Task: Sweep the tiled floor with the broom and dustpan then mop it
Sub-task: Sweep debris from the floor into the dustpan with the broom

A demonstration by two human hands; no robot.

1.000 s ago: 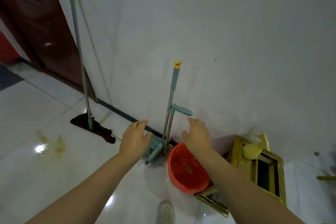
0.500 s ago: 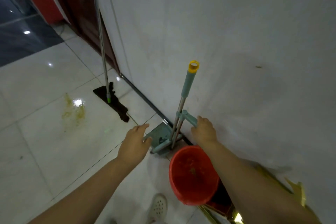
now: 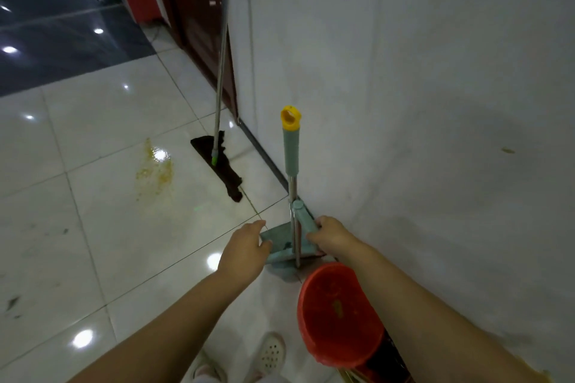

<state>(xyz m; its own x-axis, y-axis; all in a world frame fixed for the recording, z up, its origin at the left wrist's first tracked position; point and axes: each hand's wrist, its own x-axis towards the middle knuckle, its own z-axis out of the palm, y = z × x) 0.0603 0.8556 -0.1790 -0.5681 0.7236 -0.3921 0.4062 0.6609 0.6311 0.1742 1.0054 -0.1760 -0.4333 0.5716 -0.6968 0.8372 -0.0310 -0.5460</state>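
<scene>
From the head view, we see the broom and dustpan set (image 3: 291,221) standing upright against the white wall (image 3: 404,102), its teal grip with a yellow cap rising above a thin metal pole. Our right hand (image 3: 329,235) has its fingers curled round the short teal side handle low on the set. Our left hand (image 3: 245,250) reaches in with fingers relaxed and fairly straight, touching the edge of the teal pan without gripping it. The mop (image 3: 219,146) leans against the wall further off, its dark head lying on the tiled floor (image 3: 93,227), near a yellowish spill (image 3: 154,169). A red bucket (image 3: 337,317) stands just beside the set, close under our right forearm.

We judge the set to be light, rigid plastic on thin metal tubing, so it should lift easily, though the two clipped parts may swing apart or rattle loose. The padded teal grip up high looks the best hold for the broom, the side handle for the pan. The glossy floor looks slippery, so the pan may slide.
</scene>
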